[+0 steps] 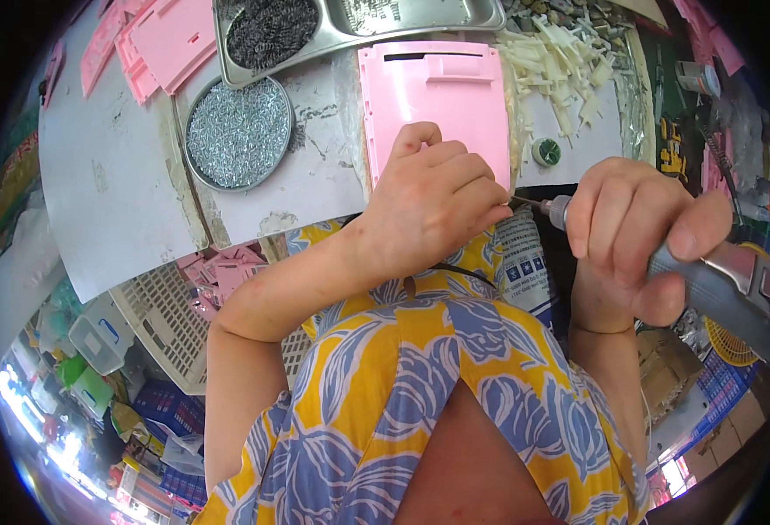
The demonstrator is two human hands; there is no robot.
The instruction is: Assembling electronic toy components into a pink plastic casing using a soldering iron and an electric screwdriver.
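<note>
The left hand [437, 206] is being held palm down, its forearm slanting in from the left, its fingers being curled over the near part of the pink panel [433, 101]; thumb and forefinger are being held close together by the thin bit [528, 202], and whether anything is being pinched there cannot be told, the fingertips being hidden. Over on the right, the grey-blue power screwdriver [726, 293] is being gripped by the right hand [643, 232], its fingers being wrapped round the tool, and the bit is being aimed leftward at the left fingertips. The panel is being supported on the tabletop [109, 175], straight ahead of the person: smooth, glossy pink plastic, with a long dark slot being shown near the far edge and a raised ledge just below it, the near right corner being covered by the hand. Below the tabletop's edge, small lines of print and dark blue square symbols are being displayed on a white bag [534, 284].
</note>
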